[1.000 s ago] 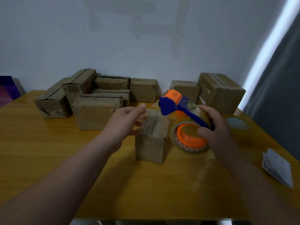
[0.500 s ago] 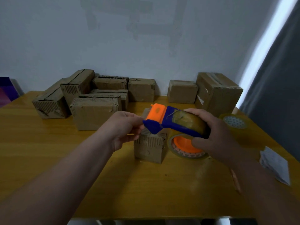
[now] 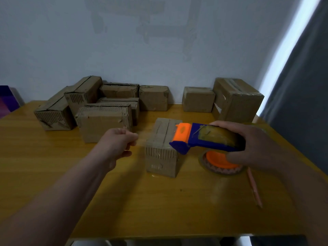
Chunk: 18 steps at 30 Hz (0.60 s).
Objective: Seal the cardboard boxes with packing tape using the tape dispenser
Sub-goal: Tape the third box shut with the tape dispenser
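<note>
- L hand (image 3: 118,144): fingers curled, thumb and forefinger pinched together just left of the centre box (image 3: 162,151). Looks to be gripping the tape end (image 3: 142,138), a faint clear strip running twd the dispenser. It's hazy, so that's my read, not certain.
- R hand (image 3: 252,146): wrapped round the tape dispenser (image 3: 207,139), fingers over the top and thumb on the orange roll hub (image 3: 220,159) underneath.
- Dispenser is held level, blue/orange nose over the near-right part of the centre box top. Can't tell if it's touching the cardboard.
- Centre box stands alone on the table (image 3: 124,201), top flaps closed, dark seam down the middle still bare. No tape on it yet afaict.
- Progress: prob. just starting this box. Tape is drawn out but not stuck down.
- Big box back right (image 3: 237,102) shows a strip along its top, likely done. Smaller box beside it (image 3: 197,99): can't tell.
- Stack back left (image 3: 99,107): several boxes w/ ragged corrugated edges, sealed or not unclear. I'd guess most of the job is left.
- To do on this one: stick the end, run along the seam, cut.
- Pencil (image 3: 254,189) lies on the table near the R forearm.
</note>
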Each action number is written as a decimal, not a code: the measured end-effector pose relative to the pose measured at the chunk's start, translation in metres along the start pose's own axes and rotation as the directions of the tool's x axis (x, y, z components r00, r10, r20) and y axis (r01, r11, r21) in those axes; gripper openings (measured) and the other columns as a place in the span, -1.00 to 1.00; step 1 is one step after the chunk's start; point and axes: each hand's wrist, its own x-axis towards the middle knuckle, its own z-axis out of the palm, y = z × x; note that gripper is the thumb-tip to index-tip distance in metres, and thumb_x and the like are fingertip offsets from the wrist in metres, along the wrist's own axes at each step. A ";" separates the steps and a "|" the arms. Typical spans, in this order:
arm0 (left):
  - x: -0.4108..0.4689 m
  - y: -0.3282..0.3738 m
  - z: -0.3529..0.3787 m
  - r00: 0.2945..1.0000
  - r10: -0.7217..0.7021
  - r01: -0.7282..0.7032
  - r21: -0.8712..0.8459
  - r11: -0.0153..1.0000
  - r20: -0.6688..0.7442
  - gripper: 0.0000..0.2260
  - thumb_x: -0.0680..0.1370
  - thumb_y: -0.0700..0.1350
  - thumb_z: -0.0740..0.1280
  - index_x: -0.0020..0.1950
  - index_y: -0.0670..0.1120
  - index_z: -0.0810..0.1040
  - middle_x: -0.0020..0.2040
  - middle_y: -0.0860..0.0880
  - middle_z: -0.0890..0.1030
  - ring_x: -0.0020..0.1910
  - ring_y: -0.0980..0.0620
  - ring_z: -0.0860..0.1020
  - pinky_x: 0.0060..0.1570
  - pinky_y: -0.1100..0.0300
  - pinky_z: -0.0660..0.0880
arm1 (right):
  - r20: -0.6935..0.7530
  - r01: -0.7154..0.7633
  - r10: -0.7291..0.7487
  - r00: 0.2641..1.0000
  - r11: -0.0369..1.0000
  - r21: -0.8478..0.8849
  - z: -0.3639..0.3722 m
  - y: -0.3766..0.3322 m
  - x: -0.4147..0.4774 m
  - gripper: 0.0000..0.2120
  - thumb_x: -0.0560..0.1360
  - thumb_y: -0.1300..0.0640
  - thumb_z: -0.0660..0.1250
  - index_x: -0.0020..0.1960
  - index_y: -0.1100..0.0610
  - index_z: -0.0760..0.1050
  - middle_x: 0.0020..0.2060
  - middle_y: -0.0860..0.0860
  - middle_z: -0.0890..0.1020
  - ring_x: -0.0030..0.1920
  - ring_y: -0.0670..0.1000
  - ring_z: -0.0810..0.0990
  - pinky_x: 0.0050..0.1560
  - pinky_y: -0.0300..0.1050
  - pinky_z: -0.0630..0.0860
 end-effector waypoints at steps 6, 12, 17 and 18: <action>0.008 -0.012 0.005 0.997 0.013 -0.015 -0.023 1.000 -0.074 -0.79 0.52 -0.11 0.38 -0.27 -0.14 0.45 -0.35 -0.05 0.46 -0.35 0.04 0.40 -0.32 0.17 0.42 | 0.001 0.027 -0.027 1.000 0.997 -0.066 0.006 0.008 0.007 -0.33 0.27 0.03 0.52 0.28 -0.28 0.32 0.01 -0.29 0.47 -0.07 -0.34 0.52 -0.23 -0.42 0.50; 0.012 -0.019 0.005 0.995 0.022 -0.021 0.004 1.000 -0.102 -0.78 0.53 -0.11 0.37 -0.27 -0.14 0.44 -0.33 -0.06 0.47 -0.34 0.04 0.40 -0.32 0.18 0.41 | 0.017 0.038 -0.037 0.999 0.994 -0.104 0.010 0.013 0.013 -0.31 0.29 0.05 0.53 0.29 -0.30 0.30 0.03 -0.29 0.46 -0.05 -0.31 0.52 -0.23 -0.38 0.52; 0.013 -0.030 0.010 0.997 -0.001 0.004 0.037 0.999 -0.073 -0.79 0.54 -0.12 0.34 -0.25 -0.15 0.43 -0.35 -0.05 0.46 -0.35 0.05 0.39 -0.32 0.19 0.38 | 0.046 0.019 -0.015 0.999 0.995 -0.093 0.016 0.019 0.015 -0.30 0.30 0.12 0.55 0.30 -0.26 0.32 0.03 -0.32 0.45 -0.05 -0.38 0.48 -0.21 -0.47 0.47; 0.013 -0.034 0.011 0.998 -0.019 0.021 0.035 0.999 -0.057 -0.79 0.55 -0.12 0.34 -0.25 -0.15 0.43 -0.35 -0.05 0.45 -0.35 0.05 0.39 -0.33 0.19 0.37 | 0.048 0.013 -0.009 0.999 0.997 -0.081 0.017 0.020 0.014 -0.30 0.29 0.10 0.56 0.28 -0.28 0.32 0.04 -0.31 0.45 -0.05 -0.38 0.48 -0.20 -0.47 0.47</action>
